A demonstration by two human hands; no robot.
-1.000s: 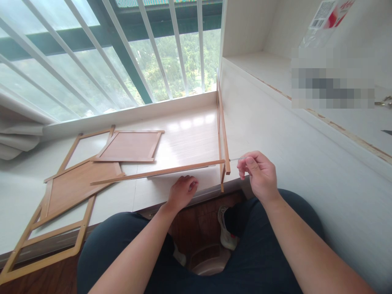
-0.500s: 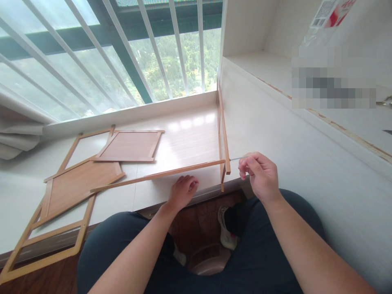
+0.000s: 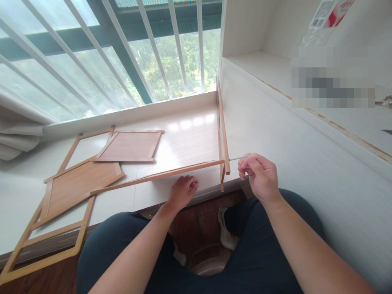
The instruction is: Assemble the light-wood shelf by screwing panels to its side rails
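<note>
My right hand (image 3: 260, 175) pinches a thin metal hex key (image 3: 238, 158). Its straight shaft meets the outer side of an upright wooden frame (image 3: 225, 141), near the frame's front end; the end inside my fingers is hidden. A long wooden panel (image 3: 165, 173), seen edge-on, joins that frame at the corner and runs off to the left. Close by the panel's near side is my left hand (image 3: 183, 191), its fingers loosely curled with nothing visible in them. The panel's far left end lies over another wooden panel (image 3: 81, 183).
A smaller wooden panel (image 3: 130, 146) and an open wooden frame (image 3: 53, 258) lie on the white window ledge (image 3: 183, 139) to the left. Window bars (image 3: 180, 53) stand behind. A white cabinet side (image 3: 306, 163) rises close on the right, with a clear packet (image 3: 324, 24) above.
</note>
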